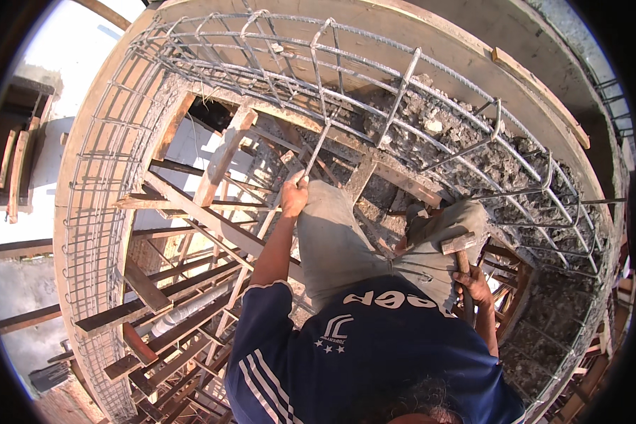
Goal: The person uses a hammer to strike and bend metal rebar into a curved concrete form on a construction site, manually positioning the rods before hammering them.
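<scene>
My left hand (295, 195) is closed round the lower end of a thin steel rod (316, 152), beside my left knee. The rod slants up to the rebar cage (399, 97), where its tip meets the lower bars; I cannot tell whether it is joined there. My right hand (476, 284) grips the wooden handle of a hammer (458, 244) near my right thigh, head upward. Rough grey concrete (431, 127) lies under and between the cage's bars. My legs, in grey trousers, are bent at the edge of this curved form.
A curved formwork wall (374, 25) runs behind the cage, with a loose wooden strip (540, 95) along it. At the left stands more rebar mesh (106, 159). Below it, wooden beams (208, 215) cross over a deep open drop. Steel bars jut out at the right.
</scene>
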`<state>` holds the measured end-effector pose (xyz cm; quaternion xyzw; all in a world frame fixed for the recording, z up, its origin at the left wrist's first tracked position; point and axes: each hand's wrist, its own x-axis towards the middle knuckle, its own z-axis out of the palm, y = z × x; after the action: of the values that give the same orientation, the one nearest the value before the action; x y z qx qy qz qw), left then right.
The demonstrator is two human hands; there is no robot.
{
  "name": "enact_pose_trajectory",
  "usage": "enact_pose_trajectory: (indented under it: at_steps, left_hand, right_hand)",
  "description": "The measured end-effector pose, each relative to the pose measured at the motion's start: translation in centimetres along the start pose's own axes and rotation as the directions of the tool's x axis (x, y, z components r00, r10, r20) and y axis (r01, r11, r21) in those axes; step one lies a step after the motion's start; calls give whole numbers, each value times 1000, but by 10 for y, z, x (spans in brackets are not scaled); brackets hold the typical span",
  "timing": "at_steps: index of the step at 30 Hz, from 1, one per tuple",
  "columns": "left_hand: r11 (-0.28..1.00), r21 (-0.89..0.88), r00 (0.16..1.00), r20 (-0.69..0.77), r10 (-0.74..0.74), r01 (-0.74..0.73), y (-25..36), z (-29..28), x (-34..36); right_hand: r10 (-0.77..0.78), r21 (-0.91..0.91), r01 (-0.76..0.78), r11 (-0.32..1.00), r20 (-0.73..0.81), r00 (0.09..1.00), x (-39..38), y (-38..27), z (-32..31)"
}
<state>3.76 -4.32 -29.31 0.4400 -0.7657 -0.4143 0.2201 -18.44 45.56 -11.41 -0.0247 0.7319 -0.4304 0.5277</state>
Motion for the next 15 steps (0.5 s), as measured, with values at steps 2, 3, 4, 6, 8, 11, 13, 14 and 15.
enact_pose_trajectory:
  at_steps: [2,3,4,6,8,11,13,14,15]
  left_hand:
    - [998,-55,999,-49,-5,3,-1,6,-9]
    - [995,-102,998,-69,-13,6,1,9,-15]
    - [989,-145,995,-98,-20,6,-1,10,-20]
    - [985,-166,972,-235,7,-47,-15,12,-32]
    - [965,-256,929,-340,-146,58,-27,6,-48]
    - [971,52,896,-400,-193,233,-77,-24,-56]
    - [955,162,942,-269,-201,250,-50,-30,-60]
    - [942,225,958,-198,-206,249,-36,-33,-62]
    - [988,103,984,-147,-100,116,-31,-34,-68]
  right_hand:
    - [3,4,-3,1000,-30,1000,-2,0,4]
    - [-4,-8,3,1000,-44,999,-1,9,0]
    - [-1,-36,-1,999,-75,997,-6,1,8]
    - [-4,-28,3,1000,-45,999,-5,-1,5]
    - [-11,4,12,1000,-34,999,0,4,1]
    - [-7,51,5,999,33,999,5,11,-7]
    - [-7,49,6,999,32,999,3,8,-6]
    - [9,51,-10,999,18,1000,-2,6,-3]
    - [21,48,-21,999,16,1000,-4,0,-1]
